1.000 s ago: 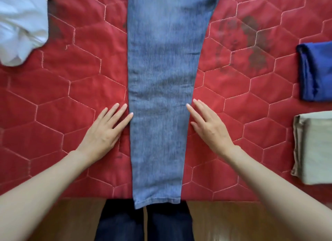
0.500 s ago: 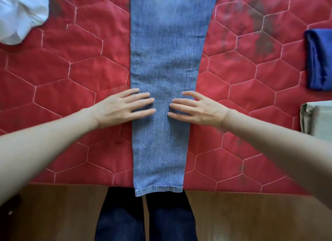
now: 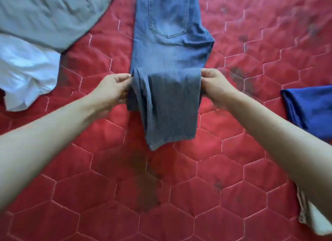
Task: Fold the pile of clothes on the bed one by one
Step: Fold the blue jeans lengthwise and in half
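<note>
A pair of blue jeans (image 3: pixel 167 48) lies lengthwise on the red quilted bed (image 3: pixel 224 168), folded in half along its length, back pocket up at the far end. The leg part is doubled back, with a fold held up at mid-length and the hem end hanging toward me. My left hand (image 3: pixel 113 89) pinches the left edge of that fold. My right hand (image 3: pixel 213 86) pinches its right edge. Both hands hold the denim a little above the quilt.
At the far left lie a loose grey garment (image 3: pixel 48 14) and a crumpled white garment (image 3: pixel 25 73). A folded dark blue garment (image 3: pixel 312 107) sits at the right, and a folded pale garment (image 3: pixel 312 217) shows under my right forearm.
Both hands were lying flat on the jeans leg. They have gripped its edges and lifted the leg up and away from me into a fold; the view has shifted farther onto the bed.
</note>
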